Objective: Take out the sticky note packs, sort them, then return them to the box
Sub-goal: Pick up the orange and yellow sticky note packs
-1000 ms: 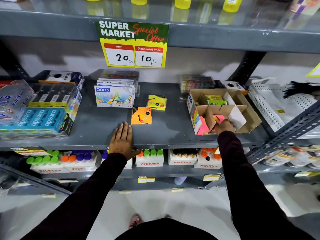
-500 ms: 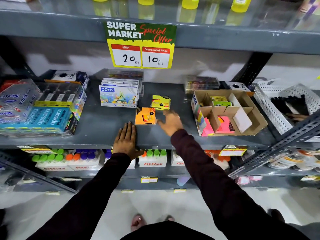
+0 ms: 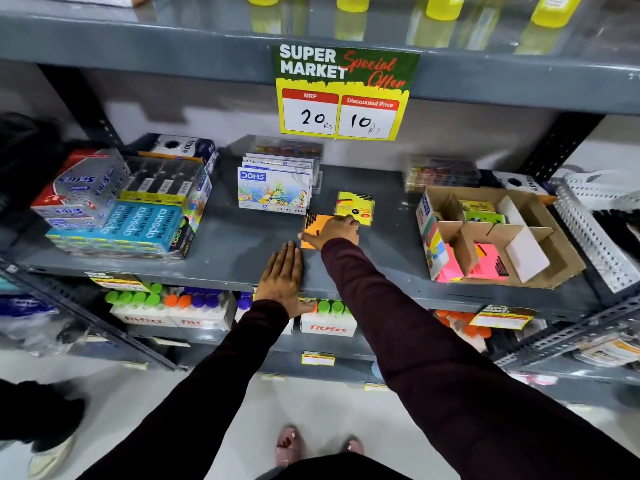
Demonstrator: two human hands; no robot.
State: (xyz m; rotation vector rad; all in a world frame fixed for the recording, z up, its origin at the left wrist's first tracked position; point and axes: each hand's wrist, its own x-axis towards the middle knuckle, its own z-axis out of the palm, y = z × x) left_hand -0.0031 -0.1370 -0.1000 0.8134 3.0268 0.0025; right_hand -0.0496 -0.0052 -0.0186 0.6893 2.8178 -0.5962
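Note:
An orange sticky note pack (image 3: 313, 226) lies on the grey shelf (image 3: 235, 251), with a yellow pack (image 3: 355, 206) just behind it. My right hand (image 3: 334, 232) rests on top of the orange pack, fingers spread over it and reaching the yellow pack's edge. My left hand (image 3: 282, 277) lies flat and open on the shelf's front edge. To the right stands the cardboard box (image 3: 561, 258) with dividers. It holds pink packs (image 3: 488, 263) in front and green and yellow packs (image 3: 479, 212) at the back.
A stack of DOMS boxes (image 3: 273, 190) stands behind the packs. Apsara pencil boxes (image 3: 138, 226) fill the left. A white perforated basket (image 3: 595, 233) sits at the far right. A price sign (image 3: 343, 93) hangs from the upper shelf. Bottles line the shelf below.
My right hand left the box, swept left across the shelf and now lies on the orange pack. The left hand stayed on the shelf edge.

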